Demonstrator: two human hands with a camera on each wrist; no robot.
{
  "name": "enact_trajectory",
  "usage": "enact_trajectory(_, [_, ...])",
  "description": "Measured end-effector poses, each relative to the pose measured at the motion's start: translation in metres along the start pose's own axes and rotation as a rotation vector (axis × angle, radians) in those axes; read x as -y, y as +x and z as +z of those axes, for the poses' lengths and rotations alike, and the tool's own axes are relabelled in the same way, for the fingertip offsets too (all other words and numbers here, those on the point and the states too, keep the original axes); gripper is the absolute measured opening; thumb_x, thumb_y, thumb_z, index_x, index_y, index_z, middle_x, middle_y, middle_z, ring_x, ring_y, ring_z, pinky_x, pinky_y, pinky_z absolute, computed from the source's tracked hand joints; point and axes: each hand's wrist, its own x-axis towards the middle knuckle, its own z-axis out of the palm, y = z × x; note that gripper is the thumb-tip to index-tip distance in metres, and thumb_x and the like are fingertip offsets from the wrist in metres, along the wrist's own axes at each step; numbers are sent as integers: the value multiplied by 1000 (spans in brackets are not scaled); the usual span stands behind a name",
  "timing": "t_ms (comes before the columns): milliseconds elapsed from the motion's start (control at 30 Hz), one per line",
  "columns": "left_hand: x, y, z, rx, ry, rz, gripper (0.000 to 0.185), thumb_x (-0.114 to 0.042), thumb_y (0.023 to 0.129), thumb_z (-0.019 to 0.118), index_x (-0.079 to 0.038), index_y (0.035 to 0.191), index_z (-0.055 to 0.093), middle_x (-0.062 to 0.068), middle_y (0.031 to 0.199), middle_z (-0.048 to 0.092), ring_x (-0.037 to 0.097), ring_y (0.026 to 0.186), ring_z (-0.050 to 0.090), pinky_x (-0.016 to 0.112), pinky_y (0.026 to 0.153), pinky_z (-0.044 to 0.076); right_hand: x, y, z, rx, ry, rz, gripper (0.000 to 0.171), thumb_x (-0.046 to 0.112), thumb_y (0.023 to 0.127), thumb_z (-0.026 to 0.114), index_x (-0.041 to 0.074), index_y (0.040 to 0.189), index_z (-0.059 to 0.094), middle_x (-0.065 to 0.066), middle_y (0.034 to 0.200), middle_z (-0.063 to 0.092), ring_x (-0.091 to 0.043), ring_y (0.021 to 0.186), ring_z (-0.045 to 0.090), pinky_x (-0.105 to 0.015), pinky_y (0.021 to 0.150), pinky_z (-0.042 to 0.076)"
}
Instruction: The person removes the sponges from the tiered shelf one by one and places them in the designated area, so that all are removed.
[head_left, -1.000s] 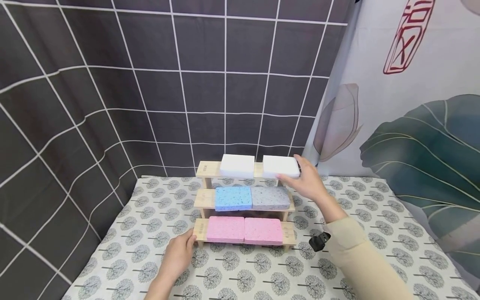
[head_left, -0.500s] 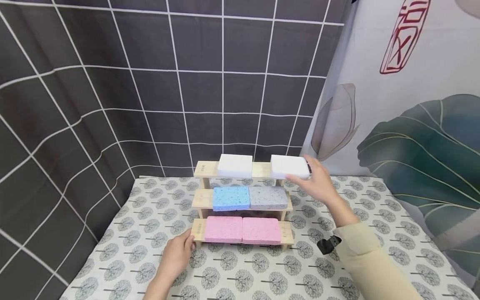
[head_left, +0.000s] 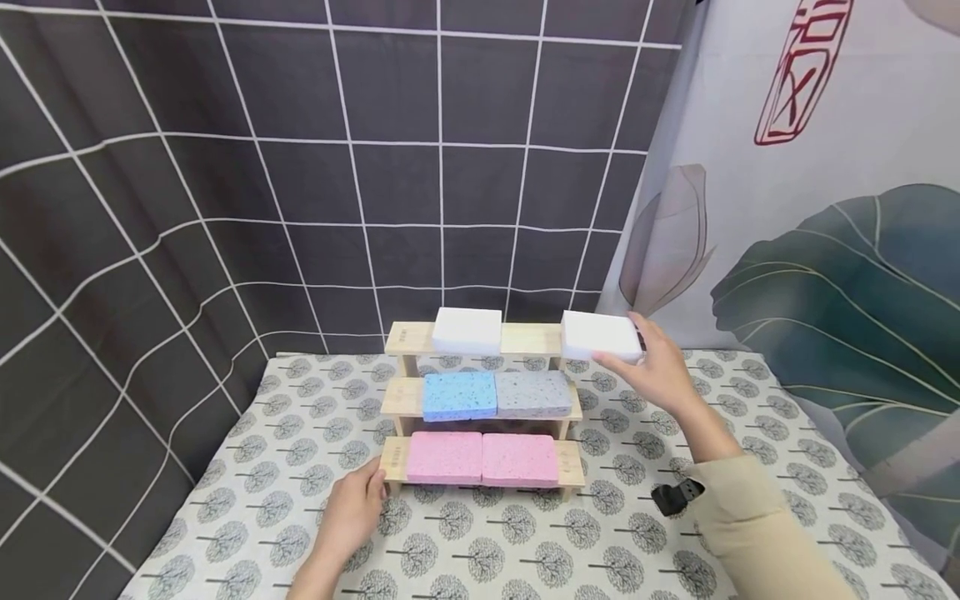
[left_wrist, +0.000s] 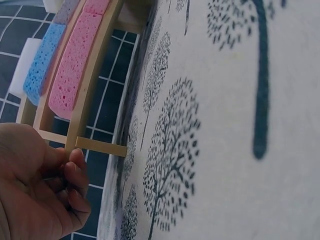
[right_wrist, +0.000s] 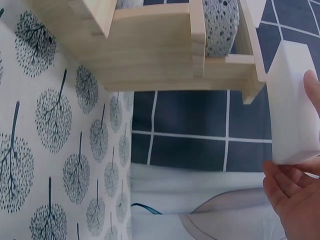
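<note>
My right hand (head_left: 658,367) grips a white sponge (head_left: 597,335) by its right end, thumb at the front and fingers behind. In the right wrist view this sponge (right_wrist: 292,102) is just off the end of the top board. My left hand (head_left: 351,504) pinches the left end of the bottom board of a three-step wooden rack (head_left: 396,454). In the left wrist view the thumb and fingers (left_wrist: 75,170) meet at that board end. Another white sponge (head_left: 467,331) lies on the top step.
On the middle step sit a blue sponge (head_left: 459,395) and a grey sponge (head_left: 533,393), side by side. Two pink sponges (head_left: 444,457) share the bottom step. A tree-print cloth (head_left: 480,550) lies under the rack, with a dark grid curtain (head_left: 397,183) behind.
My right hand has slid the white sponge rightward along the top step, past the board's right end. The gap to the other white sponge has widened. My left hand keeps its hold on the rack.
</note>
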Motion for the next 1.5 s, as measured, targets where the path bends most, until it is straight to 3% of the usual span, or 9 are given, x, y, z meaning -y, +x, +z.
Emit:
enact_trajectory(267, [0, 2, 1, -6, -2, -20, 41, -9, 106, 44, 13, 141, 49, 4, 68, 54, 13, 52, 42, 20, 43, 35, -8, -5, -12, 10, 18, 20, 90, 37, 88, 79, -8, 152, 34, -35, 145, 42, -50, 124, 47, -62, 94, 44])
enact_trajectory(500, [0, 1, 1, -12, -14, -15, 44, -9, 106, 46, 14, 144, 43, 4, 70, 55, 12, 52, 41, 22, 43, 36, -22, -11, -18, -6, -10, 28, 87, 37, 88, 79, -6, 150, 37, -33, 133, 51, -44, 108, 54, -48, 80, 46])
enact_trajectory(700, [2, 1, 1, -14, -37, -1, 45, -9, 106, 47, 12, 145, 43, 4, 73, 57, 12, 52, 41, 22, 42, 35, -31, -17, -20, 4, -19, 52, 88, 38, 88, 79, -8, 150, 35, -37, 136, 47, -49, 112, 51, -58, 85, 46])
enact_trajectory(833, [2, 1, 1, -14, -39, 9, 45, -10, 106, 47, 11, 145, 44, 4, 72, 57, 12, 53, 41, 21, 43, 35, -37, -20, -18, 23, -21, 64, 87, 38, 88, 79, -7, 149, 36, -36, 130, 50, -47, 108, 53, -58, 84, 47])
enact_trajectory(1233, [0, 1, -1, 2, -49, -5, 45, -9, 105, 49, 13, 144, 45, 4, 73, 60, 14, 54, 44, 22, 44, 36, -76, -36, 3, 156, 39, 161, 103, 39, 79, 87, -8, 151, 31, -39, 136, 48, -53, 118, 53, -61, 91, 52])
enact_trajectory(1500, [0, 4, 0, -5, -78, -20, 44, -10, 105, 49, 13, 143, 46, 4, 77, 62, 15, 57, 46, 22, 46, 38, -91, -46, 22, 233, 42, 236, 116, 48, 72, 89, -5, 154, 27, -38, 143, 42, -53, 122, 48, -67, 97, 44])
